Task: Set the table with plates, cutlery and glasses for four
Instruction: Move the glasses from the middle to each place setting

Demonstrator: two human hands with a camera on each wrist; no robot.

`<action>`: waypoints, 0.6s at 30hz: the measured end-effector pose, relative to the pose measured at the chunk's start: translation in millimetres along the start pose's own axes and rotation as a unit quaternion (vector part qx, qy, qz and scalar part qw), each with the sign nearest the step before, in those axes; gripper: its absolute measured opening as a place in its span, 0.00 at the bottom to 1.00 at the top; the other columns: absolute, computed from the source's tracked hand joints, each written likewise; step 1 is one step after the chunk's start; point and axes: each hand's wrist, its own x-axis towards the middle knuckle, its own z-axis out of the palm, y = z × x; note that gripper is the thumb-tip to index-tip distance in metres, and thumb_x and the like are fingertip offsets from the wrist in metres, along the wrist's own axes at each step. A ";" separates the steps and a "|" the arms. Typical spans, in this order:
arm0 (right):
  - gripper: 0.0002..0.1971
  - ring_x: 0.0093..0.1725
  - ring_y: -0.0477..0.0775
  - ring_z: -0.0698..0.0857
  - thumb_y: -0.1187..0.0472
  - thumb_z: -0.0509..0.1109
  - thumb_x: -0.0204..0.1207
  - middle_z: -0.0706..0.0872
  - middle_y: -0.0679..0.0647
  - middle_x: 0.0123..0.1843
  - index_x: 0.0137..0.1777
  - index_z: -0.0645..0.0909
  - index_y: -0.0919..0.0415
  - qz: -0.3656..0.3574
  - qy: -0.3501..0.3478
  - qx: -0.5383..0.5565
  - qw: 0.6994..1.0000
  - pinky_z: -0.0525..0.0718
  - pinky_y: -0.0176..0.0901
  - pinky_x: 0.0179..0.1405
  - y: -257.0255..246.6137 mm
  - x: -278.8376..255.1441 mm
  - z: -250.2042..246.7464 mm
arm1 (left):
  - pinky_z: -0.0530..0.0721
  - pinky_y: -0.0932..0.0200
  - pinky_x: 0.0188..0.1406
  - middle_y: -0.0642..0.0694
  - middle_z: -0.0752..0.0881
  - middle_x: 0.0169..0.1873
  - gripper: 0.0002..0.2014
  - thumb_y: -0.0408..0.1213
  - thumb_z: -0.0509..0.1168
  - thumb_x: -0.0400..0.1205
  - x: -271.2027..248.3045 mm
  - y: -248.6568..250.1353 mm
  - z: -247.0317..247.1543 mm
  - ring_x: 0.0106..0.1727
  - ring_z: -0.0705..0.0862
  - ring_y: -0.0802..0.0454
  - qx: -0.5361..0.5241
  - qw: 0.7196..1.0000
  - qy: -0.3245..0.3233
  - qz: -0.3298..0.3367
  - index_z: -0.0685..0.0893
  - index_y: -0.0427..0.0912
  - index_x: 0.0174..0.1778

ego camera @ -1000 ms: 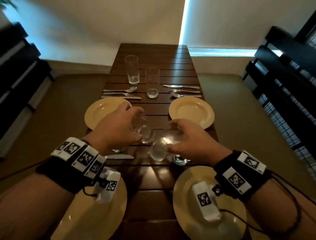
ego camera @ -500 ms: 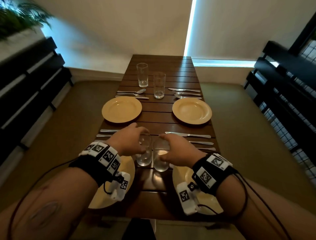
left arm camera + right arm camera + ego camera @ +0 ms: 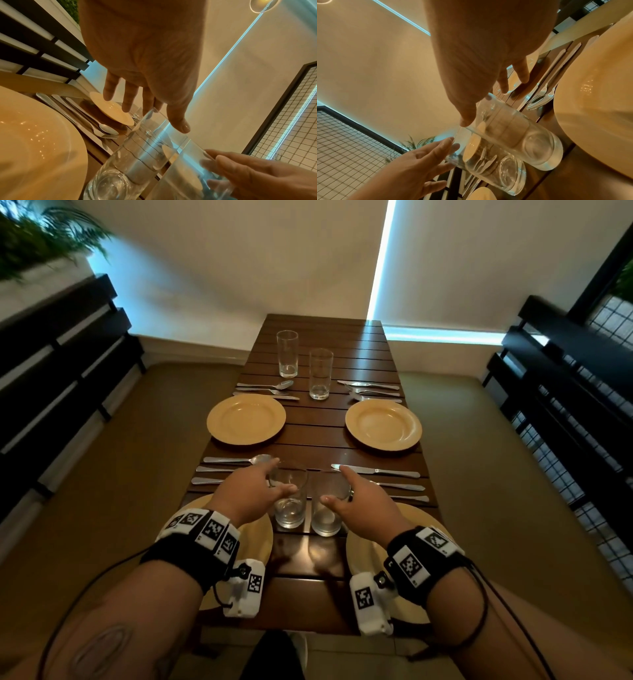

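Two clear glasses stand side by side on the wooden table, between the two near plates. My left hand hovers at the top of the left glass with fingers straight and spread; its thumb lies by the rim. My right hand is likewise spread at the right glass, with its thumb at that rim. Neither hand holds anything. Yellow plates lie far left, far right, near left and near right, the near ones partly hidden by my wrists.
Two more glasses stand at the far end. Cutlery sets lie far left, far right, near left and near right. Dark slatted benches flank the table.
Both hands gripped the two glasses and brought them down onto the table; now the fingers have straightened and let go. My head has pulled back, showing more of the table.
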 end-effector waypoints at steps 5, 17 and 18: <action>0.44 0.82 0.56 0.72 0.35 0.70 0.74 0.71 0.52 0.85 0.87 0.58 0.47 0.023 0.010 0.012 1.000 0.74 0.51 0.76 3.4 10.6 -6.5 | 0.75 0.46 0.78 0.49 0.77 0.81 0.40 0.63 0.69 0.79 8.5 1.0 -1.1 0.81 0.74 0.47 -0.005 1.000 -0.002 -0.004 0.66 0.55 0.87; 0.45 0.82 0.55 0.73 0.35 0.71 0.74 0.70 0.51 0.85 0.87 0.57 0.47 0.030 0.008 0.013 0.999 0.74 0.52 0.76 4.5 17.8 -10.3 | 0.73 0.45 0.80 0.50 0.72 0.83 0.43 0.65 0.69 0.79 21.3 2.7 -5.2 0.83 0.71 0.47 0.012 1.000 -0.029 -0.005 0.63 0.53 0.88; 0.45 0.81 0.55 0.73 0.35 0.71 0.74 0.70 0.51 0.85 0.87 0.57 0.47 0.031 0.009 0.015 0.999 0.75 0.52 0.75 4.6 17.9 -10.1 | 0.73 0.45 0.80 0.50 0.72 0.84 0.43 0.64 0.69 0.79 20.8 3.2 -5.1 0.84 0.71 0.47 0.013 0.999 -0.030 -0.006 0.63 0.53 0.88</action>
